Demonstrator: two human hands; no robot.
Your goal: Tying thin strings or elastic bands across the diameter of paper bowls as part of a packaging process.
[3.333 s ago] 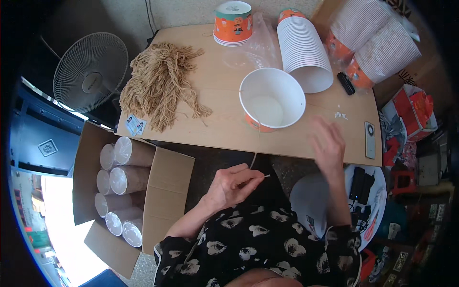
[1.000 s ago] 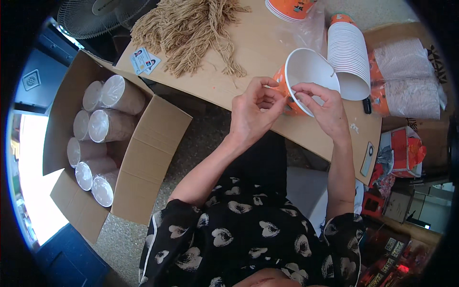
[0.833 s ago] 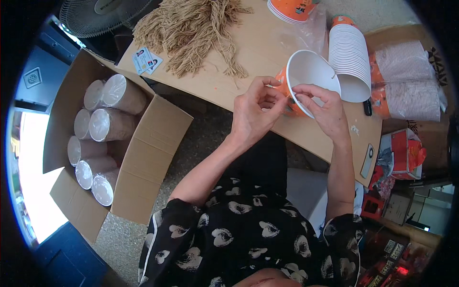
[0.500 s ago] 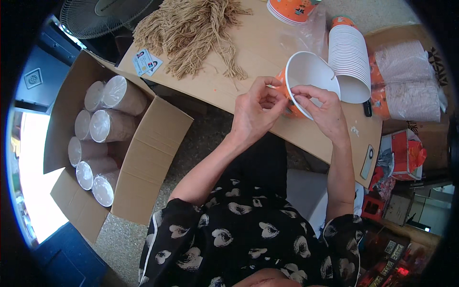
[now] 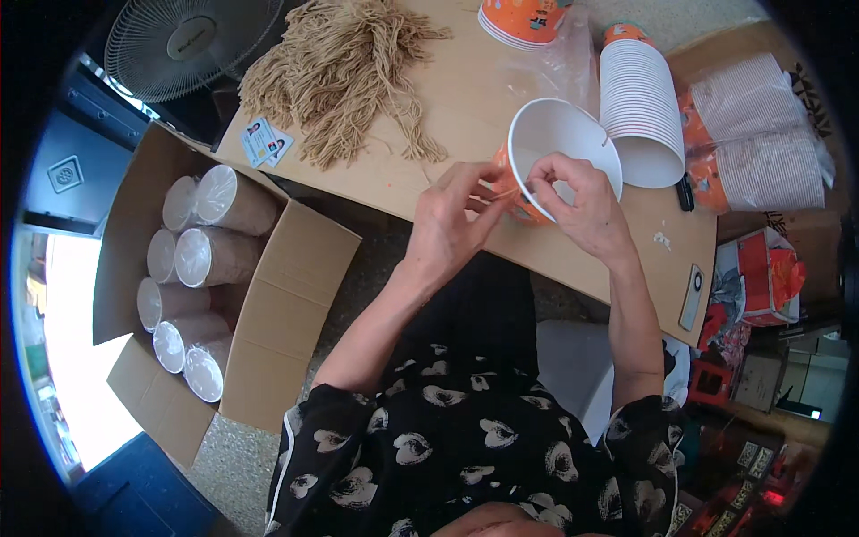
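A white-lined paper bucket (image 5: 546, 134) with an orange printed outside is tilted at the table's near edge, its mouth toward me. My left hand (image 5: 452, 210) is at its outer left side, fingertips pinched on a thin tan cord (image 5: 508, 191) by the wall. My right hand (image 5: 582, 201) reaches over the near rim, thumb and forefinger closed together just inside; what they grip is hidden. A short bit of cord shows at the bucket's far right rim. Beyond the left hand lies a heap of tan cords (image 5: 349, 80).
Nested paper buckets (image 5: 640, 107) lie behind the bucket; bagged stacks (image 5: 761, 143) are further right. More orange buckets (image 5: 523, 20) stand at the back. Two cards (image 5: 264, 143) lie by the cords. An open carton (image 5: 291, 295) of wrapped stacks stands left, below a fan (image 5: 192, 40).
Both hands and the bucket appear slightly further left, as the whole view has shifted a little. A thin cord now shows at the left fingertips.
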